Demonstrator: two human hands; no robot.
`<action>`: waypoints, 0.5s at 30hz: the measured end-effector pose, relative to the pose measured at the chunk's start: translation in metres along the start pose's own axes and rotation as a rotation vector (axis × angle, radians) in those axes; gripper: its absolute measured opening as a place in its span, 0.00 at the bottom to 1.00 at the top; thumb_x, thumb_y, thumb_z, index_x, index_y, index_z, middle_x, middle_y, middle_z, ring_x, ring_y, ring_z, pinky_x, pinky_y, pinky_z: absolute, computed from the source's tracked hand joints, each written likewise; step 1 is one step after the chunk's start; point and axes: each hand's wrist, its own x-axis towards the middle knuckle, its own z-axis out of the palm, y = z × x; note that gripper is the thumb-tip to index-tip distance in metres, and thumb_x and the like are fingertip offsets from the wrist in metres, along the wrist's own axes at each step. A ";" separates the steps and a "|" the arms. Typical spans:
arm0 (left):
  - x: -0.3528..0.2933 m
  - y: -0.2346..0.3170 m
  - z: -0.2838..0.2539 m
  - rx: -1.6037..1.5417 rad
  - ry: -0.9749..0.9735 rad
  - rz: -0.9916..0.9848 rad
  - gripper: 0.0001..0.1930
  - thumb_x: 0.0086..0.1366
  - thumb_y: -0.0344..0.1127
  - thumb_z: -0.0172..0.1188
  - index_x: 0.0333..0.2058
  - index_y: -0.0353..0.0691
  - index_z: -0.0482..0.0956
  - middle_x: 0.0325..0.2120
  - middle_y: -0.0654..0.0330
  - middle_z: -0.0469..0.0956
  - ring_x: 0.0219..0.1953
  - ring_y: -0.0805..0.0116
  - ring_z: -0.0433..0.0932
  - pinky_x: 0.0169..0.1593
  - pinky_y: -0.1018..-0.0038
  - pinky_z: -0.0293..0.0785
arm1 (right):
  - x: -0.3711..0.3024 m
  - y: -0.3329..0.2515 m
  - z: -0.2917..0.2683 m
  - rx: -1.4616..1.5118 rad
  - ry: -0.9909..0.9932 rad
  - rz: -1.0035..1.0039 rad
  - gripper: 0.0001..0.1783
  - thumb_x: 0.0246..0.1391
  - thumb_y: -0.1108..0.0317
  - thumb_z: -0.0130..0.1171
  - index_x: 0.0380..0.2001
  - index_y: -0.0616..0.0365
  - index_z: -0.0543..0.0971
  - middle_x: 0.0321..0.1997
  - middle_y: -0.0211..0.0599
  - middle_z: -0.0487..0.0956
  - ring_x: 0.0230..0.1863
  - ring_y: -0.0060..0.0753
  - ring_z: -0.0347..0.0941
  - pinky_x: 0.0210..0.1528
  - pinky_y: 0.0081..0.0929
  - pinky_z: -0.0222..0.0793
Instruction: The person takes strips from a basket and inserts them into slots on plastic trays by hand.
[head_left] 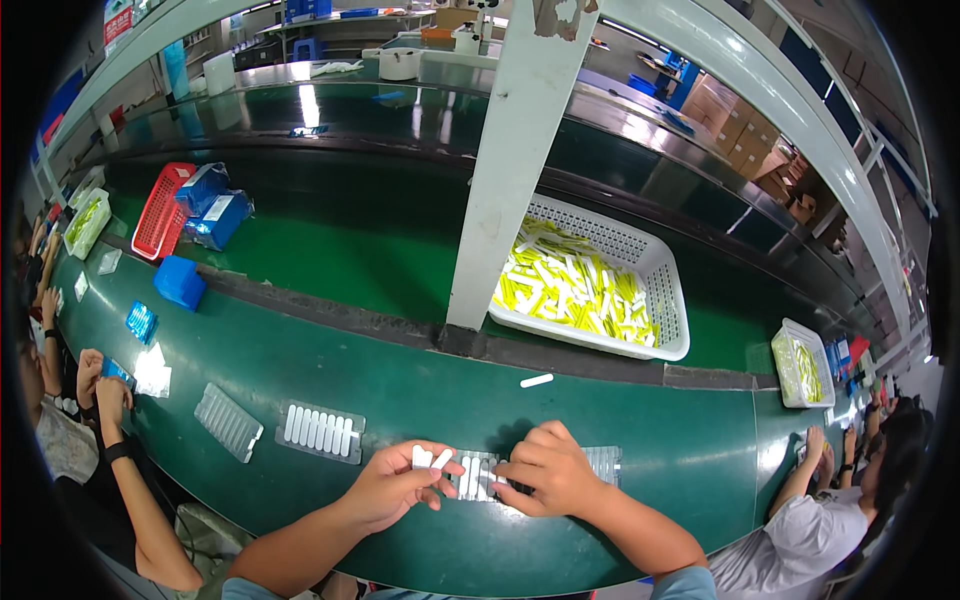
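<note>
Left hand [395,485]: thumb and fingers pinch white strips [441,460]. Right hand [548,470]: fingers bent down at a clear slotted tray [481,478]; from where I stand, I cannot tell whether they grip a strip. Tray position: on the green worktop [680,430], between the hands, carrying similar strips. Second tray [357,425]: left of the left hand, loaded with a row of strips. White basket [672,300]: beyond the worktop, holding yellow-green and white pieces [575,285].
</note>
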 end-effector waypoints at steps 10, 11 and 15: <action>-0.001 0.001 0.010 0.062 0.022 -0.006 0.18 0.70 0.21 0.53 0.57 0.30 0.73 0.50 0.45 0.78 0.42 0.61 0.84 0.40 0.71 0.82 | -0.009 0.003 -0.005 -0.032 -0.036 -0.017 0.14 0.42 0.55 0.75 0.31 0.49 0.88 0.24 0.23 0.70 0.27 0.30 0.66 0.38 0.30 0.60; -0.001 0.000 0.009 0.056 0.017 -0.002 0.18 0.70 0.21 0.53 0.57 0.30 0.72 0.50 0.45 0.79 0.42 0.61 0.84 0.40 0.72 0.82 | -0.009 0.005 -0.006 -0.033 -0.035 -0.018 0.14 0.42 0.55 0.75 0.31 0.49 0.88 0.24 0.23 0.70 0.27 0.30 0.66 0.38 0.30 0.60; -0.001 -0.002 0.004 0.042 -0.022 -0.009 0.18 0.70 0.21 0.52 0.58 0.30 0.72 0.53 0.46 0.78 0.46 0.63 0.82 0.43 0.71 0.82 | -0.011 0.016 -0.012 0.001 -0.081 -0.022 0.15 0.41 0.53 0.76 0.31 0.48 0.88 0.25 0.22 0.70 0.28 0.29 0.66 0.38 0.30 0.59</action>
